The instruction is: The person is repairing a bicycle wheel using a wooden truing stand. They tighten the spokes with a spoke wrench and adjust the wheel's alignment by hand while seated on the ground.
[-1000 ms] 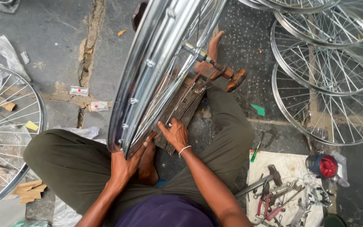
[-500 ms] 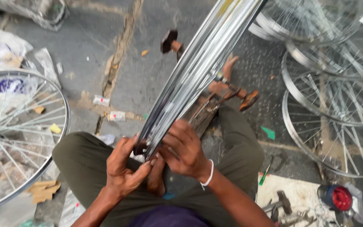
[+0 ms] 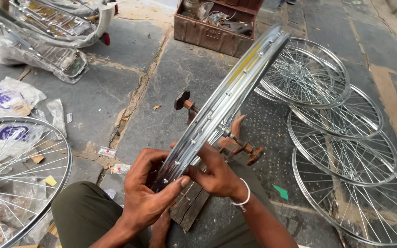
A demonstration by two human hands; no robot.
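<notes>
Head view. You hold one bicycle wheel rim [image 3: 226, 98] edge-on to the camera, its long line running from your hands at lower centre up and away to the upper right, where its far end stands in front of the rusty tool box [image 3: 217, 27]. Your left hand [image 3: 150, 193] wraps the near end from the left, fingers [image 3: 171, 188] closed round the rim's outer face with the thumb laid along it. Your right hand [image 3: 214, 172] grips the same end from the right and slightly farther up, fingers curled about the rim's inner side; a white bangle [image 3: 243, 198] sits on that wrist. Both hands touch the rim and lie just beside each other; the left is the nearer to the rim's lower tip. The rim therefore extends away from both sets of fingers, upward and rightward, tilted and not flat.

Behind the rim, a wooden truing stand [image 3: 194, 202] lies on the stone floor [image 3: 161, 78] between your knees, with a rusty axle [image 3: 242, 147] crossing just beyond your right hand and a bare foot [image 3: 235, 131] beside it.

Counts: one rim in hand; one spoked wheel [image 3: 19, 179] on the floor at left; a stack of spoked wheels [image 3: 336, 124] at right, at least four, the exact number uncertain where they overlap. Plastic-wrapped metal carriers [image 3: 47, 32] lie at upper left, at least two.
</notes>
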